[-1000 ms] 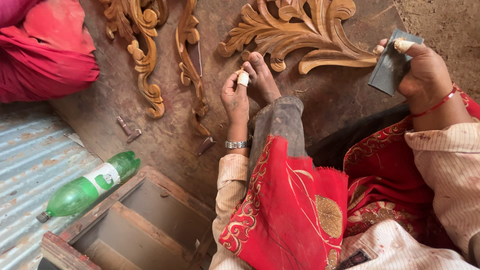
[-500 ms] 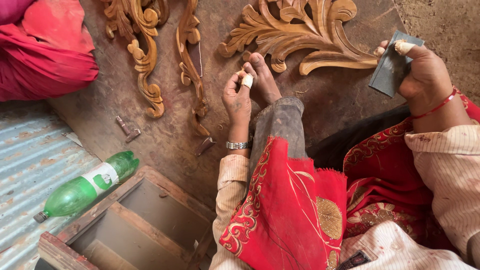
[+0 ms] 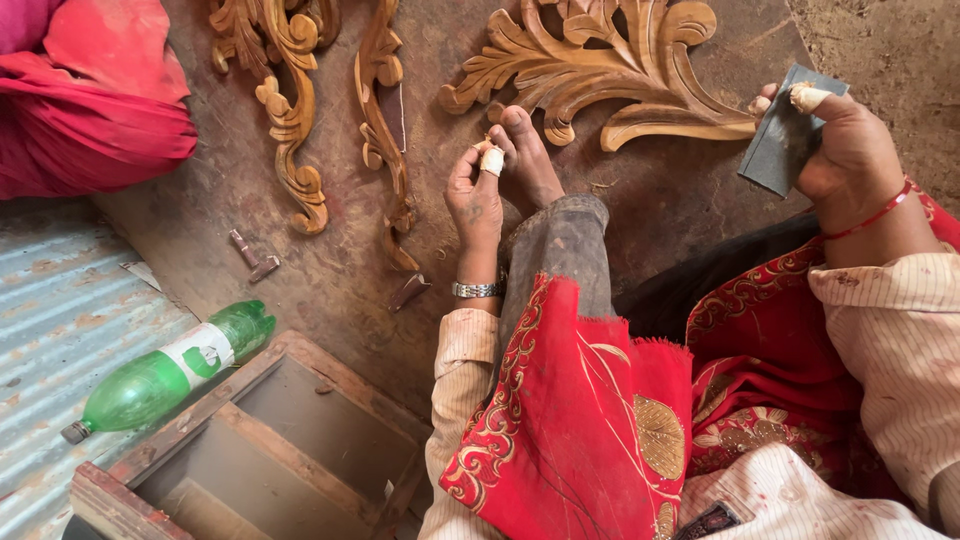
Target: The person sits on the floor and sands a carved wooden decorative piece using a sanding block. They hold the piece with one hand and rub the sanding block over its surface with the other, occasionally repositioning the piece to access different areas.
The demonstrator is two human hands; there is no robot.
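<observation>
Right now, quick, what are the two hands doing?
Left hand: curled by the bare foot, fingers bent; whether it holds anything cannot be told.
Right hand: closed on a dark grey sheet, at the carved wooden piece.

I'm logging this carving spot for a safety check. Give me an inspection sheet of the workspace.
Surface: worn brown board, dusty.
Job's things: grey sanding sheet; leafy wooden carving under the bare foot.
Clutter: green plastic bottle, two scroll carvings, small metal pieces.
Grippers: right hand grips the sheet; left hand, one finger taped, rests by the foot.
Cables: nothing seen.
Surroundings: corrugated metal sheet, wooden frame, red cloth.
</observation>
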